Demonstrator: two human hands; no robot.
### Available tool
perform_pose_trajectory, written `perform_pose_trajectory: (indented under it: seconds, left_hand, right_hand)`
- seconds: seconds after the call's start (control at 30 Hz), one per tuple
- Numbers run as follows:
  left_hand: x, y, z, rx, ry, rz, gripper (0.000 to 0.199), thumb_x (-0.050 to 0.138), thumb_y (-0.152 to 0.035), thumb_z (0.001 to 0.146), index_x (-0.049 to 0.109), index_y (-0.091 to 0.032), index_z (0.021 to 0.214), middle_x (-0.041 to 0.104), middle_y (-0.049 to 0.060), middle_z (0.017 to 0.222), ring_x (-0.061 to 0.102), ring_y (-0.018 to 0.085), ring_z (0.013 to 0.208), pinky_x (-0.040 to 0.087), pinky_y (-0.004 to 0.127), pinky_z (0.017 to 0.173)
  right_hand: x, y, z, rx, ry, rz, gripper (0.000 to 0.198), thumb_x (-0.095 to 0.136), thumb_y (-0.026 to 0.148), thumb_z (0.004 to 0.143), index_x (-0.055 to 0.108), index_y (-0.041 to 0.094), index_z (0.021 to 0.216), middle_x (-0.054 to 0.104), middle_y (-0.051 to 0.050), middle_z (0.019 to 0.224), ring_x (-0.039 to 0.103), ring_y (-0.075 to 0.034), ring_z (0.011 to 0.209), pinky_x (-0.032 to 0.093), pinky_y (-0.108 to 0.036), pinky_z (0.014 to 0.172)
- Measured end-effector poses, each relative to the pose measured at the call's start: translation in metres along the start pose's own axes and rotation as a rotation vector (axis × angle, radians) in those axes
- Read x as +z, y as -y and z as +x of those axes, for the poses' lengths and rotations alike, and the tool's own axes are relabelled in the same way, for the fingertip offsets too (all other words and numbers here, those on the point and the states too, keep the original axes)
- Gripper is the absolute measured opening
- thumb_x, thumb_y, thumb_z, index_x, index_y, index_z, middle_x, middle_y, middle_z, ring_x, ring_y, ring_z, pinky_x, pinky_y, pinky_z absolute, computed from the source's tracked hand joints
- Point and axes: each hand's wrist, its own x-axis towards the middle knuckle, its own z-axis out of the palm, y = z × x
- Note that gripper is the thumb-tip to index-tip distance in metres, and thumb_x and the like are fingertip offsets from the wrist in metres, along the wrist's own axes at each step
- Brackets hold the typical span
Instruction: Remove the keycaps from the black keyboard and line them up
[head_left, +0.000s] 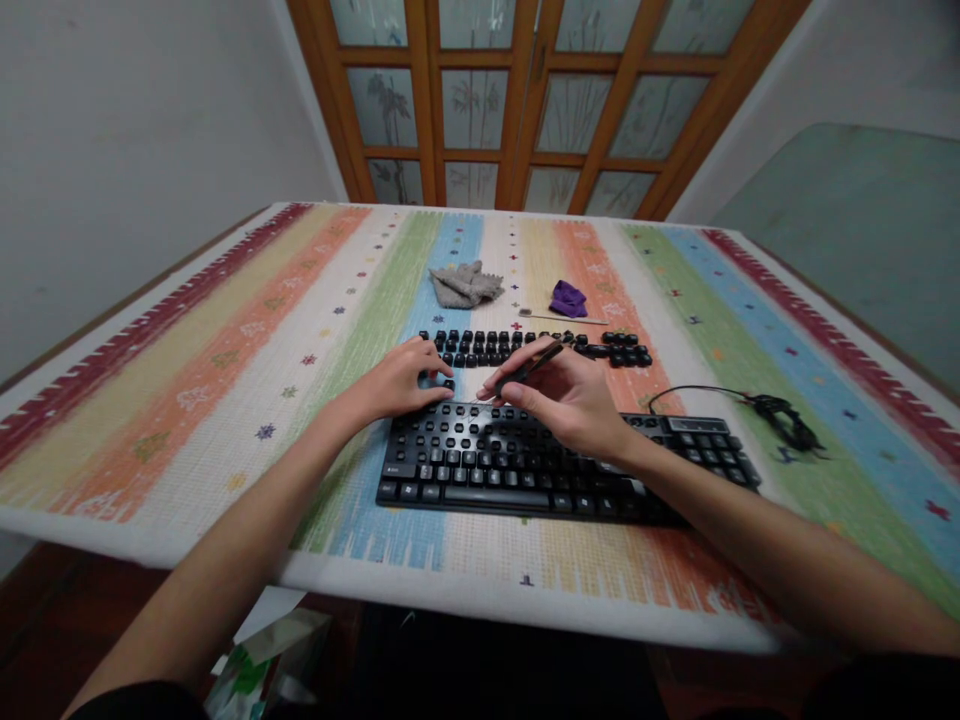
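Observation:
A black keyboard [495, 496] lies in front of me; several positions in its upper rows show small bare stems instead of keycaps. Beyond it, loose black keycaps [480, 347] are laid out in rows. My left hand [405, 382] rests at the keyboard's upper left edge, thumb and forefinger closed around a single black keycap [448, 384]. Over the upper middle of the keyboard, my right hand [574, 400] grips a slim black tool [534, 366] like a pen; its tip, pointing left, is too small to make out.
A grey cloth [466, 286], a purple cloth [568, 299] and a thin stick-like brush [562, 317] lie behind the keycaps. The keyboard's coiled cable [784, 420] sits at the right. A striped tablecloth [292, 330] covers the table. Below its front edge stands a bag [281, 650].

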Motion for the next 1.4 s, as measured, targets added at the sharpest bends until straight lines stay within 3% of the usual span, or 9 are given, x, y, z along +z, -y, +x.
perform_pose_trajectory:
  seconds: [0.3,0.53,0.8,1.4]
  left_hand:
    - [-0.002,0.004,0.005,0.007,0.06,-0.062,0.012,0.072,-0.027,0.08,0.075,-0.021,0.09,0.057,0.004,0.088,0.055,0.022,0.09,0.044,0.036,0.085]
    - [-0.003,0.014,0.0,-0.006,-0.057,-0.07,0.017,0.069,-0.032,0.083,0.073,-0.018,0.092,0.055,0.004,0.092,0.055,0.022,0.092,0.045,0.038,0.088]
    - [0.002,0.018,-0.004,-0.063,-0.082,-0.056,0.013,0.067,-0.027,0.084,0.071,-0.019,0.093,0.055,0.004,0.091,0.054,0.022,0.094,0.045,0.038,0.092]
    - [0.007,0.017,-0.007,-0.072,-0.131,-0.085,0.013,0.065,-0.023,0.084,0.071,-0.017,0.094,0.055,0.005,0.092,0.055,0.022,0.091,0.045,0.039,0.091]
  right_hand:
    - [0.004,0.002,0.0,-0.002,0.029,-0.111,0.019,0.075,0.031,0.087,0.062,0.018,0.093,0.071,-0.005,0.089,0.072,-0.017,0.083,0.061,-0.033,0.077]
    - [0.008,0.003,0.0,-0.003,0.126,-0.252,0.015,0.071,0.03,0.09,0.066,0.016,0.094,0.071,-0.006,0.09,0.07,-0.017,0.082,0.059,-0.032,0.077]
    - [0.016,0.001,-0.001,-0.112,0.286,-0.462,0.009,0.067,0.025,0.092,0.069,0.018,0.096,0.073,-0.004,0.088,0.07,-0.016,0.078,0.058,-0.029,0.073]
    - [0.031,-0.008,-0.003,-0.145,0.318,-0.542,0.014,0.066,0.03,0.094,0.066,0.016,0.096,0.072,-0.005,0.086,0.068,-0.016,0.074,0.053,-0.029,0.069]
